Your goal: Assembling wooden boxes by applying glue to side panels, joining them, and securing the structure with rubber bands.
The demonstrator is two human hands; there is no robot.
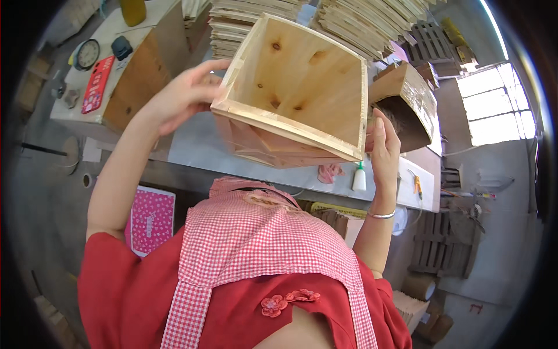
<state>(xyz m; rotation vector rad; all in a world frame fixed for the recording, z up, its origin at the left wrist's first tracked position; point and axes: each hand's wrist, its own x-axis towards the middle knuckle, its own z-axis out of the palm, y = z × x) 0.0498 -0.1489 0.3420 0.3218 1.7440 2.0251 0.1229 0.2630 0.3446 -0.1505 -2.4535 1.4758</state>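
Note:
An open-topped wooden box (290, 125) of pale, knotted wood is tilted so that its open side faces me, above the work table (195, 142). My left hand (185, 96) is closed on its left side, with the fingertips partly hidden at the edge. On the opposite side my right hand (384, 145) holds the box near its front right corner, and some of those fingers are behind the wall. Just below the box lie a crumpled pink cloth (330, 173) and a small white bottle (359, 179) with a green tip.
Stacks of thin wooden boards (247, 29) stand beyond the box. An open cardboard carton (421, 96) is at the right, near a yellow-handled tool (417, 184). On a side surface at left are a red phone-like item (98, 85), a round dial (88, 54) and a yellow container (133, 11).

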